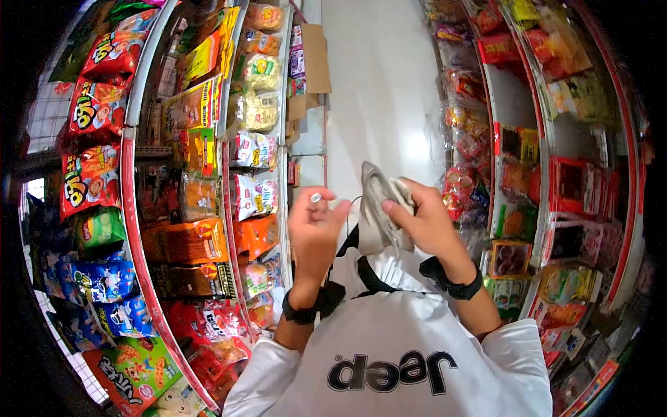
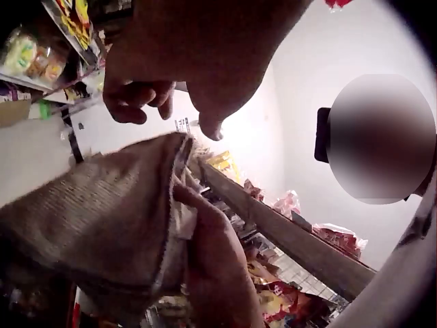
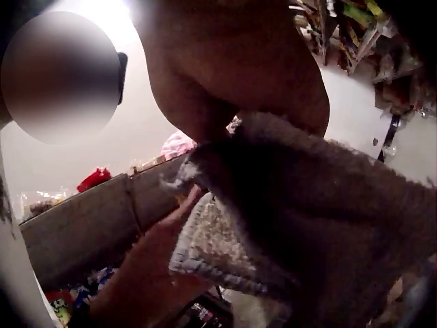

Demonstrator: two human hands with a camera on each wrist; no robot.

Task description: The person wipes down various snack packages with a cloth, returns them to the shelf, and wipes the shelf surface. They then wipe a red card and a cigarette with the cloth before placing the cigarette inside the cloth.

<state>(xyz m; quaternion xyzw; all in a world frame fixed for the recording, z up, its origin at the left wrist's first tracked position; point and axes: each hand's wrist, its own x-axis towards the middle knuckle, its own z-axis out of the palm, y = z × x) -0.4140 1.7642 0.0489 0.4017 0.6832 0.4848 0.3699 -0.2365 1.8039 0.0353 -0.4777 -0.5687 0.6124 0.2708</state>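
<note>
In the head view my right hand [image 1: 431, 215] grips a crumpled grey cloth [image 1: 379, 219], thumb on top. My left hand [image 1: 313, 229] is raised just left of the cloth, fingers curled, with a small round white object [image 1: 316, 197] at them; what it is, I cannot tell. In the left wrist view my left hand [image 2: 198, 61] is above the cloth [image 2: 109, 205], its thumb apart from the curled fingers, and my right hand [image 2: 218, 260] pinches the cloth's edge. The right wrist view shows my right hand [image 3: 239, 75] over the dark cloth [image 3: 328, 198].
Shelves of packaged snacks stand on both sides, with red bags [image 1: 90, 181] and blue bags [image 1: 104, 281] at left and red packs [image 1: 573, 187] at right. A pale floor [image 1: 382, 83] runs between them. An open cardboard box [image 1: 316, 59] sits by the left shelf.
</note>
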